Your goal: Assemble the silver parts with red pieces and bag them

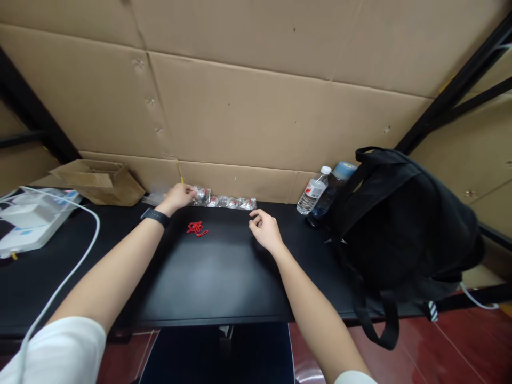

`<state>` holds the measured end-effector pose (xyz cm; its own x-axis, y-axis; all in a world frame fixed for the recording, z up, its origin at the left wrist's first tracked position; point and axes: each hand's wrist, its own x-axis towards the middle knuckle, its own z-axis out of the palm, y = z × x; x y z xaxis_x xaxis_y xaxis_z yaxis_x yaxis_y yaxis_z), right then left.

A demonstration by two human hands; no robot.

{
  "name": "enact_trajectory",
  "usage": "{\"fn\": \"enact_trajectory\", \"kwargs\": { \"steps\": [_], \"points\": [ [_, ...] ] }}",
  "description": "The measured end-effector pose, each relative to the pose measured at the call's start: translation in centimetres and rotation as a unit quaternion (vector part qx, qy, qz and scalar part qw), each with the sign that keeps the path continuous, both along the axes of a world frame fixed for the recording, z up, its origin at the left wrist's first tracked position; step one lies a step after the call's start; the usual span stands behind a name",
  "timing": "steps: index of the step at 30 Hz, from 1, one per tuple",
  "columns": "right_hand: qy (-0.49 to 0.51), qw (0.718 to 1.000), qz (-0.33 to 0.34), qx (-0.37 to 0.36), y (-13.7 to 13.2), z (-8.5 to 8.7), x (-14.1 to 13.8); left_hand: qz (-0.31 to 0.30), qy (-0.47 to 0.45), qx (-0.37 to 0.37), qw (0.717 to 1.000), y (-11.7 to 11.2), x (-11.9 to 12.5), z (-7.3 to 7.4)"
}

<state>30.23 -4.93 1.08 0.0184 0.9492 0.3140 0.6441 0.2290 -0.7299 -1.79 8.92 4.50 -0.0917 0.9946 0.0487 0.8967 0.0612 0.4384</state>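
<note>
My left hand (178, 196) reaches to the back of the black table (224, 277) and its fingers close on the left end of a row of small clear plastic packets (226, 201) with silver and red contents, lying along the cardboard wall. A dark band sits on that wrist. My right hand (264, 228) rests on the table a little right of centre, fingers loosely curled, holding nothing. A small heap of red pieces (196, 228) lies between the two hands.
A black backpack (404, 229) fills the table's right end, with two plastic bottles (320, 192) beside it. A torn cardboard box (102, 181) and a white device (32, 218) with a white cable (76, 261) sit at the left. Cardboard sheets wall the back.
</note>
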Motion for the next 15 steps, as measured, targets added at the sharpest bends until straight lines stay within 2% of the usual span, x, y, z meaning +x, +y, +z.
{"fn": "enact_trajectory", "kwargs": {
  "steps": [3, 6, 11, 13, 15],
  "points": [
    [-0.004, 1.0, 0.002, 0.004, -0.1, 0.1, 0.0, 0.015, 0.032, -0.017, 0.999, 1.6, -0.2, -0.4],
    [-0.009, 1.0, -0.001, 0.007, -0.1, 0.3, 0.1, 0.026, 0.058, -0.014, 0.998, 1.8, -0.1, -0.9],
    [-0.025, 1.0, 0.005, -0.001, -0.1, 0.7, 0.4, 0.015, 0.123, 0.039, 0.991, 0.5, -0.3, -1.3],
    [-0.049, 0.999, 0.002, -0.004, -0.1, 1.1, 0.8, 0.027, 0.131, 0.085, 0.987, -0.2, -0.2, -1.1],
    [-0.097, 0.995, -0.007, 0.003, -0.3, 1.6, 1.4, 0.01, 0.114, 0.118, 0.986, -1.2, -0.1, -0.7]
  ]
}}
